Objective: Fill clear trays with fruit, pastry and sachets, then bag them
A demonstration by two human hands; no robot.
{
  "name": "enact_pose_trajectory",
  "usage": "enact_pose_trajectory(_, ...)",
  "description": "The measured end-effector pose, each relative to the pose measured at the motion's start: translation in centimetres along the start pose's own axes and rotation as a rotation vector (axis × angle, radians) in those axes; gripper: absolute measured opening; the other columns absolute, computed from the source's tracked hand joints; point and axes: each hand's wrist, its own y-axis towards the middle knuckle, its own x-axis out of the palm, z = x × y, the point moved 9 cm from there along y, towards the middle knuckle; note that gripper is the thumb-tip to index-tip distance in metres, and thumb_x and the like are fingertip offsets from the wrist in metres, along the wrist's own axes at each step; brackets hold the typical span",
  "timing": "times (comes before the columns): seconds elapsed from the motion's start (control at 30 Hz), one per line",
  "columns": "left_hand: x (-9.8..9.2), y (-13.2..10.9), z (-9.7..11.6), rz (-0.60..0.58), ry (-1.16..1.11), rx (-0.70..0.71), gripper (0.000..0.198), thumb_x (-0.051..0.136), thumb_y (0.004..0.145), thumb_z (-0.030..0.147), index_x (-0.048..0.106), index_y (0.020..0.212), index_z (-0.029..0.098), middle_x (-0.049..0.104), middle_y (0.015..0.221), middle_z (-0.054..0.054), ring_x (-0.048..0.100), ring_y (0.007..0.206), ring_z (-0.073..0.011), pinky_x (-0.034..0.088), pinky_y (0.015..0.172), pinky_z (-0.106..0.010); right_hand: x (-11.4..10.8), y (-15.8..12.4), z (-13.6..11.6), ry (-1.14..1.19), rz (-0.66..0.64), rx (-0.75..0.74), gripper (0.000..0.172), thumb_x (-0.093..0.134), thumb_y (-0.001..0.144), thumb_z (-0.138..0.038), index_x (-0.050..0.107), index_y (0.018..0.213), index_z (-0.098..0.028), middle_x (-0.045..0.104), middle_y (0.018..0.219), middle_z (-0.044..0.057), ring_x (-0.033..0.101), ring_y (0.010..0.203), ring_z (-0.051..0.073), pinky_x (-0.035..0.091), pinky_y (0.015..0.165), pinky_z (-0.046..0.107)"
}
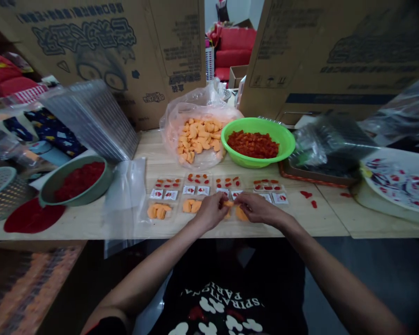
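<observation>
Both hands are working just in front of the green bowl (285, 139), on the near side of it. The left hand (211, 211) and the right hand (261, 209) are meeting fingertip to fingertip, and both grips are pinching narrow on one orange piece (229, 204). We are seeing that piece hovering over a clear tray (226, 182), which is lying on the tabletop (321, 218) straight in front of the bowl. A second piece (241, 214) is lying under the right hand's fingers; we cannot tell whether they are touching it.

More trays (167, 195) are running in a row left of that spot, and each is carrying red bits, small packets and orange pieces. One more is sitting right of the hands, in front of the bowl's right edge.

The bowl is holding red pieces. A bag (199, 135) of orange pieces is leaning against its left side. Far left of the bowl, a grey bowl (56, 197) of red pieces is sitting near the tabletop's edge, and a tray stack (91, 116) is slanting behind it.
</observation>
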Motion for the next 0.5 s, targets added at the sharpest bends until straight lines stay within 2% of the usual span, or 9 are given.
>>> enact_pose_trajectory(0.1,0.3,-0.8,1.0,0.029,0.235,0.108,0.019,0.06,0.085,0.014,0.066,0.102,0.017,0.062,0.102,-0.007,0.06,0.09,-0.0184,0.051,0.082,-0.032,-1.6,-1.5,0.3,-0.133,0.212,0.021,0.037,0.047,0.077,0.0,0.069,0.104,-0.011,0.064,0.101,0.013,0.059,0.097,0.023,0.049,0.087,0.035)
enact_pose_trajectory(0.17,0.3,-1.7,1.7,0.056,0.343,0.218,0.022,0.055,0.09,0.016,0.065,0.109,0.019,0.058,0.112,-0.009,0.057,0.101,-0.0207,0.051,0.087,-0.034,-2.0,-3.0,-0.1,-0.17,0.296,-0.013,0.046,0.044,0.074,0.004,0.068,0.111,-0.012,0.062,0.111,0.015,0.057,0.104,0.025,0.049,0.091,0.038)
enact_pose_trajectory(0.27,1.3,-2.7,2.1,-0.026,0.467,0.334,0.024,0.048,0.095,0.017,0.064,0.112,0.02,0.058,0.113,-0.009,0.055,0.103,-0.0223,0.05,0.09,-0.037,-0.1,-4.9,-2.2,-0.217,0.221,-0.129,0.059,0.04,0.073,0.007,0.062,0.124,-0.01,0.058,0.126,0.017,0.052,0.117,0.026,0.046,0.098,0.041)
enact_pose_trajectory(0.37,2.0,-2.7,1.4,-0.112,0.526,0.304,0.019,0.049,0.096,0.019,0.063,0.109,0.018,0.06,0.107,-0.01,0.057,0.098,-0.0222,0.051,0.087,-0.036,2.8,-5.5,-3.6,-0.291,0.082,-0.122,0.054,0.044,0.073,0.006,0.062,0.123,-0.007,0.061,0.118,0.018,0.052,0.112,0.028,0.045,0.096,0.044)
enact_pose_trajectory(0.43,1.6,-2.4,1.3,-0.074,0.526,0.272,0.017,0.053,0.095,0.023,0.061,0.109,0.019,0.058,0.114,-0.011,0.058,0.102,-0.0224,0.052,0.086,-0.035,3.5,-5.4,-3.9,-0.352,0.092,-0.059,0.042,0.047,0.075,0.003,0.065,0.112,-0.008,0.063,0.111,0.018,0.053,0.107,0.031,0.044,0.094,0.048)
enact_pose_trajectory(0.5,1.5,-2.0,1.7,-0.051,0.521,0.307,0.02,0.052,0.095,0.023,0.058,0.114,0.02,0.054,0.124,-0.011,0.057,0.108,-0.0228,0.052,0.088,-0.035,3.6,-5.2,-4.2,-0.395,0.148,-0.047,0.038,0.049,0.077,0.001,0.066,0.109,-0.008,0.061,0.116,0.019,0.051,0.112,0.033,0.042,0.097,0.05)
